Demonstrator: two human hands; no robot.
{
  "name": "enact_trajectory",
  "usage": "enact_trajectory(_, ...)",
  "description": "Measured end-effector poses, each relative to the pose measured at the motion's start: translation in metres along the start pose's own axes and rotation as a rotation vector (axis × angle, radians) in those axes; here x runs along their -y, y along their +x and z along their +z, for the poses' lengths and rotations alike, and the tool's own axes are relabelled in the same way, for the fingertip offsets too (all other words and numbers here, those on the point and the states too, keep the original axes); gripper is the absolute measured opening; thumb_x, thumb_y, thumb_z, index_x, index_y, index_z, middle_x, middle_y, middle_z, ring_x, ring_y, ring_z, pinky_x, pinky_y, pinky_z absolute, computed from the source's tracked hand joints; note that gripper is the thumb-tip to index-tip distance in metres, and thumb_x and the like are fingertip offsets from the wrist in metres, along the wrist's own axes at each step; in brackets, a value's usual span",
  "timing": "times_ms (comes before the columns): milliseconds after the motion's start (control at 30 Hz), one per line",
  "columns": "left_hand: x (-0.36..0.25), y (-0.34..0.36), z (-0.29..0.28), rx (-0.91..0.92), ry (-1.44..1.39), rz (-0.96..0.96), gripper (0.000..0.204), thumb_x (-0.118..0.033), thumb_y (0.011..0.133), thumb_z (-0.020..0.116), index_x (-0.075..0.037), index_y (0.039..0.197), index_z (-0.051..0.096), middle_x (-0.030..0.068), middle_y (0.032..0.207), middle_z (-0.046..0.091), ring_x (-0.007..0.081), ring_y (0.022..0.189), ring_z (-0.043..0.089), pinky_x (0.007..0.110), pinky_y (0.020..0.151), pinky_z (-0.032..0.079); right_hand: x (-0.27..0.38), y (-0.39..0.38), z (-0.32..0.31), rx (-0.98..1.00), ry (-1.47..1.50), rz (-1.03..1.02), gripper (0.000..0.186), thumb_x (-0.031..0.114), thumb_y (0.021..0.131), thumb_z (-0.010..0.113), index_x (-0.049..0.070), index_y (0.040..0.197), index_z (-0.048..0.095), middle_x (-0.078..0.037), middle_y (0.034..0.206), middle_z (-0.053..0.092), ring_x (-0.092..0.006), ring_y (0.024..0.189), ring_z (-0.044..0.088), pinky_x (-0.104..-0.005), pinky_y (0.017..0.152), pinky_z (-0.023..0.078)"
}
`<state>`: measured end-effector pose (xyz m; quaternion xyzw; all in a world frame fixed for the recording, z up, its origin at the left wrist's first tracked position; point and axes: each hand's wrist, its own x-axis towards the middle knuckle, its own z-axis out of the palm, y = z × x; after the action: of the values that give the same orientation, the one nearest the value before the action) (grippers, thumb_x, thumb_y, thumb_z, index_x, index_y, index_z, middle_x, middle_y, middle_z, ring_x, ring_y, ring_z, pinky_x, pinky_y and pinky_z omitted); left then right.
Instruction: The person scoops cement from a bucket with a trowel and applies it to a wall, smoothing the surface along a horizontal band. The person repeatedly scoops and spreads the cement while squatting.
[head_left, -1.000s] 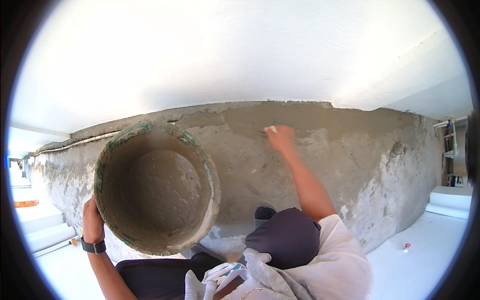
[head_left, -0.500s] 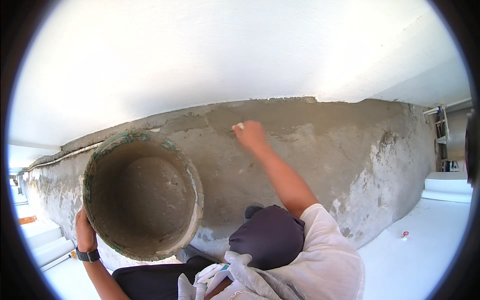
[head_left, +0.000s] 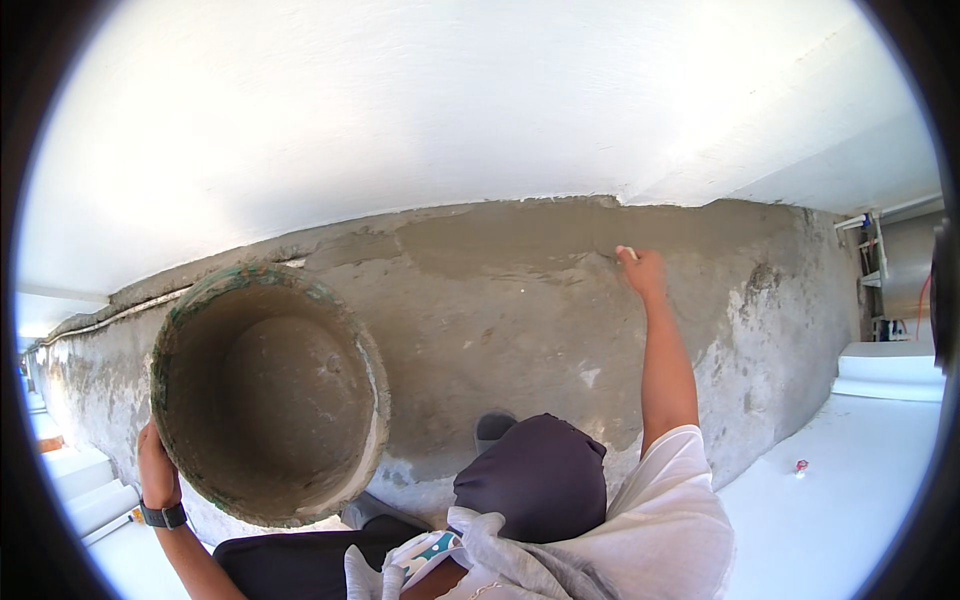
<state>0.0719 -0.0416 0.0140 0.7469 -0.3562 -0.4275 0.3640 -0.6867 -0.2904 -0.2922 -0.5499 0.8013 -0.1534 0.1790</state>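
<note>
The left hand (head_left: 157, 472) lies against the left side of the bucket (head_left: 205, 375), fingers hidden, grip impossible to tell; farther off, the right hand (head_left: 645, 273), curled, pinches a pale handle (head_left: 627, 254) by the damp band (head_left: 500, 236); smoothing seems in hand; the next stroke would call for even pressure under the white wall (head_left: 500, 110).

I have the left hand (head_left: 158, 472) against a crusted bucket (head_left: 188, 400) at left, the right hand (head_left: 645, 274) gripping a pale object (head_left: 628, 253).
</note>
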Motion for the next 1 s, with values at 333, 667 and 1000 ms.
enact_trajectory(333, -0.004, -0.004, -0.004, -0.017, -0.007, -0.08, 0.039, -0.026, 0.107, 0.042, 0.003, 0.116, 0.066, 0.0061, 0.109, 0.069, 0.0132, 0.099, 0.061, 0.029, 0.089, 0.047, -0.02, -0.017, -0.02, -0.038, -0.016, 0.029, 0.057, 0.054, 0.087, 0.067, -0.002, 0.089, 0.074, -0.027, 0.076, 0.067, -0.0406, 0.076, 0.069, -0.0476, 0.068, 0.049)
enact_trajectory(667, -0.056, -0.011, 0.04, -0.171, -0.174, -0.407, 0.04, -0.031, 0.108, 0.043, -0.001, 0.126, 0.063, 0.0068, 0.116, 0.07, 0.0124, 0.094, 0.065, 0.027, 0.08, 0.053, -0.041, -0.004, -0.041, 0.024, 0.029, 0.151, 0.062, 0.055, 0.087, 0.067, -0.006, 0.086, 0.073, -0.023, 0.073, 0.069, -0.0337, 0.07, 0.068, -0.0453, 0.068, 0.051)
enact_trajectory(1000, -0.03, 0.026, 0.034, -0.292, -0.446, -0.484, 0.058, -0.053, 0.105, 0.036, -0.008, 0.082, 0.065, 0.0054, 0.075, 0.062, 0.0189, 0.073, 0.055, 0.035, 0.075, 0.046, 0.286, -0.104, -0.146, 0.444, 0.233, -0.606, 0.041, 0.035, 0.085, 0.076, -0.002, 0.084, 0.06, -0.004, 0.07, 0.055, -0.0141, 0.067, 0.053, -0.0316, 0.062, 0.043)
